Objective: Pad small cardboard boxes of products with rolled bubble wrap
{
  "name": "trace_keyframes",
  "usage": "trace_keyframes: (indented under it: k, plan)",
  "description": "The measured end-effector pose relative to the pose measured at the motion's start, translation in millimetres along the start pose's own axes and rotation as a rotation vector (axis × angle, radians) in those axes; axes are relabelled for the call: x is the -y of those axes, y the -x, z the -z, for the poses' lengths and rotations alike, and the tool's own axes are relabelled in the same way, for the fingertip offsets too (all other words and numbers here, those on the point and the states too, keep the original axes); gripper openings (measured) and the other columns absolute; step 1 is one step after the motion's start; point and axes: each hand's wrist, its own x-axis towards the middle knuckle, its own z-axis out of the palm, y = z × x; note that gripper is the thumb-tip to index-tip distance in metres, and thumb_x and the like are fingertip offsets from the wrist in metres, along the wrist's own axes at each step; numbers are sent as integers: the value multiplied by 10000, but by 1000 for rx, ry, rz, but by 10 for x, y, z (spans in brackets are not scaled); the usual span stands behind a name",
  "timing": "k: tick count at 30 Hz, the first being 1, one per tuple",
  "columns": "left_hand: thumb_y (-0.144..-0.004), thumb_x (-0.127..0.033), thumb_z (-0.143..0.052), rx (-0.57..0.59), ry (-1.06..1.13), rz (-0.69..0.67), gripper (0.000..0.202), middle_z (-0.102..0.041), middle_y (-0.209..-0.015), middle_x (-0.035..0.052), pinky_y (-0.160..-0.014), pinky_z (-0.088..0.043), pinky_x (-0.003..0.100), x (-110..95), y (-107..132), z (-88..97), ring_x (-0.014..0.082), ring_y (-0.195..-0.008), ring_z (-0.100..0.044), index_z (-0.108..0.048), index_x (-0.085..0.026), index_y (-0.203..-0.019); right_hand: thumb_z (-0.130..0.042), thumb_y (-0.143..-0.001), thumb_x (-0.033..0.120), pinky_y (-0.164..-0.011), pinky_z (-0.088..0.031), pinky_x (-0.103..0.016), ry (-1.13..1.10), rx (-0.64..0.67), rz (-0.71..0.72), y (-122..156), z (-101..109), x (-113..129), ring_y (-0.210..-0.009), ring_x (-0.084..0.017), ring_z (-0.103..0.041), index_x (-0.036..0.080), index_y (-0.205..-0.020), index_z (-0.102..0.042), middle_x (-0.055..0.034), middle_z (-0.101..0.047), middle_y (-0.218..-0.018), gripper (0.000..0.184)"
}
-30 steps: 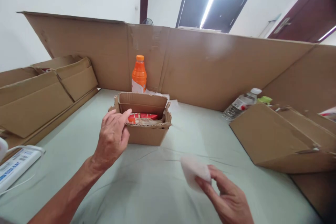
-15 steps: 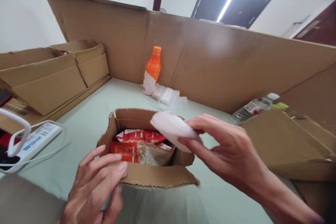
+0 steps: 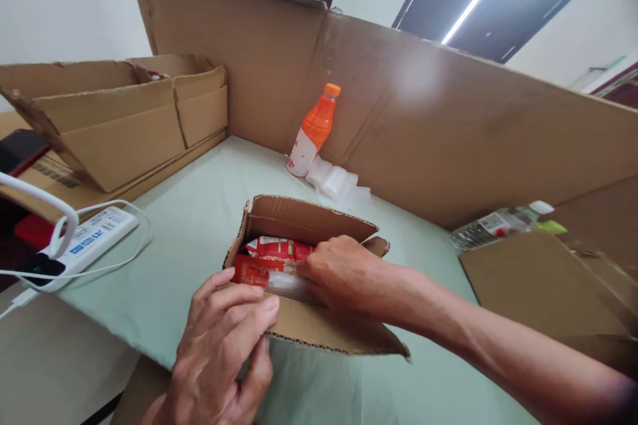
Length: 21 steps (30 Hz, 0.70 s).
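An open cardboard box (image 3: 319, 212) stands on the table in front of me, with red snack packets (image 3: 279, 248) inside. My left hand (image 3: 224, 339) grips the box's near flap at its left end, fingers over the top edge and thumb below. Down inside the box is my right hand (image 3: 339, 272), closed and pushing on a folded piece of translucent white plastic wrap (image 3: 286, 284) that lies over the packets. The right fingertips are hidden behind the hand and the near flap.
An orange drink bottle (image 3: 314, 133) and clear plastic wrap (image 3: 339, 182) stand by the cardboard wall (image 3: 448, 126). Left are a long cardboard box (image 3: 119, 126) and a power strip (image 3: 94, 242) with cables. On the right, a clear bottle (image 3: 498, 222) lies behind another box (image 3: 528, 279).
My right hand has carried the white plastic wrap from above the box's right side down into the box. The left hand keeps its grip on the flap. The view has shifted slightly.
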Motion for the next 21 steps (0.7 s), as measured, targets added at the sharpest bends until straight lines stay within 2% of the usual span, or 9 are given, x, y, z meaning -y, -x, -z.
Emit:
trace_keyframes:
  k: [4, 7, 8, 10, 12, 14, 16, 18, 21]
  plan:
    - [-787, 53, -562, 2, -8, -36, 616, -723, -913, 22, -1061, -451, 502, 2, -14, -5, 204, -1046, -615, -516, -201, -1346, -599, -837, 35, -535, -440, -274, -11, 27, 7, -72, -82, 53, -638, -228, -711, 143, -770, -757, -104, -762, -729, 202]
    - [-790, 12, -613, -22, -54, 7, 658, -689, -1040, 39, -1080, -440, 515, -33, 5, 1, 234, -1154, -586, -512, -246, -1387, -616, -840, 66, -568, -477, -278, -105, -87, 38, 66, -141, -23, -646, -217, -706, 159, -793, -749, -77, -758, -735, 169]
    - [-793, -21, -636, -68, -66, 64, 663, -666, -1115, 50, -1084, -443, 523, -41, 26, 2, 249, -1191, -571, -512, -263, -1398, -627, -853, 107, -597, -497, -281, -169, -192, 38, 191, -171, -85, -683, -216, -713, 173, -840, -751, -68, -764, -776, 141]
    - [-797, -97, -676, -212, -37, 231, 669, -614, -1258, 67, -1104, -443, 538, -23, 99, -2, 272, -1234, -556, -507, -280, -1417, -616, -905, 219, -648, -530, -279, -334, -498, -43, 542, -285, -243, -780, -207, -720, 211, -978, -745, -56, -773, -913, 148]
    - [-818, -150, -684, -332, 66, 426, 670, -586, -1348, 79, -1136, -423, 536, 65, 215, -19, 273, -1263, -558, -480, -283, -1443, -571, -950, 327, -614, -540, -256, -494, -808, -248, 932, -514, -391, -793, -186, -714, 246, -1047, -733, -43, -771, -985, 206]
    - [-851, -204, -682, -331, 189, 603, 674, -566, -1409, 92, -1139, -431, 502, 225, 366, -45, 265, -1293, -558, -435, -291, -1472, -583, -937, 396, -501, -516, -243, -583, -936, -459, 1216, -868, -451, -664, -176, -693, 258, -968, -744, -30, -774, -879, 215]
    - [-866, -275, -691, -247, 281, 768, 679, -537, -1458, 102, -1090, -489, 441, 416, 526, -84, 262, -1307, -559, -410, -304, -1483, -600, -914, 419, -545, -561, -268, -705, -910, -539, 1295, -1296, -367, -629, -184, -692, 247, -977, -738, -34, -774, -835, 229]
    - [-857, -360, -709, -163, 350, 922, 701, -512, -1487, 112, -1012, -550, 386, 565, 657, -148, 266, -1281, -585, -400, -307, -1484, -604, -900, 421, -547, -572, -278, -868, -804, -509, 1177, -1694, -159, -597, -179, -674, 236, -1053, -704, -38, -760, -822, 261]
    - [-864, -465, -680, -62, 438, 1064, 740, -515, -1481, 131, -1020, -539, 392, 568, 773, -331, 279, -1281, -585, -359, -271, -1503, -559, -918, 421, -579, -559, -279, -1002, -726, -442, 871, -2070, 158, -648, -182, -662, 239, -963, -665, -38, -716, -793, 216]
